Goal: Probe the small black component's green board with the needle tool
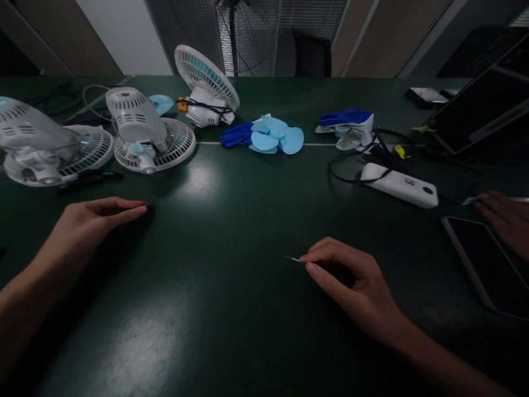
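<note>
- A thin metal piece [292,258] sits in my right grip [355,281], pinched at one end between thumb and forefinger, its free end pointing left above or on the bench [227,248]; I cannot tell which.
- So little of it is held that I judge a loose pinch or a knock on the free end could twist or drop it, and the dim light would make it hard to find.
- My left grip [88,226] is well apart, fingertips drawn together; I cannot tell whether they hold something tiny.
- Beyond that left grip lies a white fan [133,118], face down.
- Beyond and right of the right grip, a black cable [351,181] crosses a white oblong device [400,187]; a sleeve-high reach there might snag it.
- Further right are a phone [483,264] and another person's hand [506,220].
</note>
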`<state>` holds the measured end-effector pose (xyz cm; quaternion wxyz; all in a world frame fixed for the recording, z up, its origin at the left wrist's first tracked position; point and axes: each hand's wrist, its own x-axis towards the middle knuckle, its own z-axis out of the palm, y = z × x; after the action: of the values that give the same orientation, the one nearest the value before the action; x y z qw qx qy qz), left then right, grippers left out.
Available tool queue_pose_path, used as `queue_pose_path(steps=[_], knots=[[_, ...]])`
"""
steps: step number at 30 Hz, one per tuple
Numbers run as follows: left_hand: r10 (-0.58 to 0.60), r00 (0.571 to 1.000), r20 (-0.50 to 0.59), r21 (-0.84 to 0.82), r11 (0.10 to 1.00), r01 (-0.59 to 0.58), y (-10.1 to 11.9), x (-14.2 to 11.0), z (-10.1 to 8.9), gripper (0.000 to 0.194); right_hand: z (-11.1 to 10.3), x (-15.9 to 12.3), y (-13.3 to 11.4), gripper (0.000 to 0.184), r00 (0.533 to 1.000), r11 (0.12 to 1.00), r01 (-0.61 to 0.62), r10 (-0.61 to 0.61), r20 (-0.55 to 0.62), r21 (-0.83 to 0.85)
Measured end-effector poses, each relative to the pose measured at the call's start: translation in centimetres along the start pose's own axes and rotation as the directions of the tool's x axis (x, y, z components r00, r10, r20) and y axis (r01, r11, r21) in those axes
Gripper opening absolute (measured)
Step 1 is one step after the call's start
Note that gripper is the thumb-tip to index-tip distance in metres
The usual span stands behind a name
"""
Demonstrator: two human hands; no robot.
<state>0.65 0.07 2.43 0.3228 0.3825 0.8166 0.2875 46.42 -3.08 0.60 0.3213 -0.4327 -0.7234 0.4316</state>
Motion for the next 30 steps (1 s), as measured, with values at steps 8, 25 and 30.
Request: queue_pose_path(steps=[8,25,30], knots=[[0.022,1.000,-0.004,0.003,1.000,-0.022,0.1,0.0,-0.1,0.058,0.0,0.1,0.2,0.010,1.000,1.000,0.010,-0.010,-0.005,-0.003],[0.782,0.557,0.281,0.757,0.176,-0.630,-3.1,-0.8,0.1,0.045,0.1,0.1,0.1,0.010,0.999,0.999,0.032,-0.032,-0.017,-0.015],[0.774,0.616,0.149,0.623,0.410,-0.666,-1.2,-3.0,3.1,0.037,0.1,0.3,-0.3,0.011,0.998,0.999,0.048,-0.048,-0.027,-0.018]])
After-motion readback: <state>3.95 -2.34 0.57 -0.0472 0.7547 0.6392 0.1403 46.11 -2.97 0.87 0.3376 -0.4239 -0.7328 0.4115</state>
